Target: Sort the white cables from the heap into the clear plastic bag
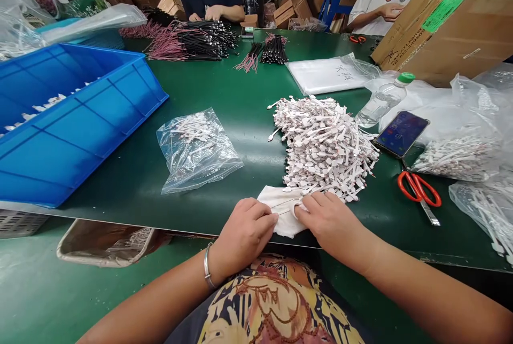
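Note:
At the table's front edge a white cloth (286,221) lies between my two hands. My left hand (248,229) is closed in a pinch at the cloth's left side. A thin strand (285,203) runs from its fingertips over the cloth toward the other hand; its kind is too small to tell. My right hand (332,224) has its thumb and fingers closed on the cloth's right part, and whatever the fold may cover is hidden. Just beyond both hands rises a large pile of short white cables (324,141) with flat connector ends.
Left are a clear bag of white cables (196,141) and a blue bin (88,125). Right are a water bottle (380,101), phone (403,133), red-handled scissors (419,189) and bagged cables (457,157). Black-and-pink wire bundles (192,42), a carton (444,34) and two people are across the table.

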Available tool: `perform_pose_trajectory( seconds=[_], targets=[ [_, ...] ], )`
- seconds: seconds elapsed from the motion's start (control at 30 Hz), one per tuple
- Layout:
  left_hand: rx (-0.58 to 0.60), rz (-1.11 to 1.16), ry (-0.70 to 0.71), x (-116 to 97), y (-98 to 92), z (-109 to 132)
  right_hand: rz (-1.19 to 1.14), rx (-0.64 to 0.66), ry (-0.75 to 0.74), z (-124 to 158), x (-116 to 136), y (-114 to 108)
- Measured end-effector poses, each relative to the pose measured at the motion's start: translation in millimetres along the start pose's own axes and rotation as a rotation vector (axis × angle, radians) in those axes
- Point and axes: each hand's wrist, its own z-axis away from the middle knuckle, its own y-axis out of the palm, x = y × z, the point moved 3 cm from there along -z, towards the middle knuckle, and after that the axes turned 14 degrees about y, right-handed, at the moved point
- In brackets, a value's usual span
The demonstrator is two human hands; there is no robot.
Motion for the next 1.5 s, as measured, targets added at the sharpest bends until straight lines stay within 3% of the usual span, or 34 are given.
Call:
perform_pose_trajectory(
  seconds=[0.3, 0.57, 0.87, 0.97, 1.2, 1.5],
  targets=[
    [0.021, 0.038, -0.023, -0.1, 0.2, -0.1, -0.055, -0.027, 0.064, 6.4, 10.3, -0.1],
    [0.070, 0.172, -0.189, 6.7, -12.3, -12.6, -0.324, -0.189, 0.438, 43.2, -28.3, -10.5],
    [0.106, 0.206, -0.242, 9.3, -18.3, -23.7, -0.514, -0.344, 0.612, 63.5, -19.0, 6.4],
    [0.078, 0.324, -0.336, 11.7, -24.5, -22.5, -0.708, -0.307, 0.664, 59.9, -11.4, 7.3],
    [0.084, 0.745, -0.427, 4.5, -36.3, -16.8, -1.383, -0.019, 0.774, 42.4, 9.1, 2.2],
    [-0.005, 0.775, -0.430, 2.8, -36.2, -11.7, -1.602, 0.073, 0.709, 35.0, 17.5, 8.2]
  ],
)
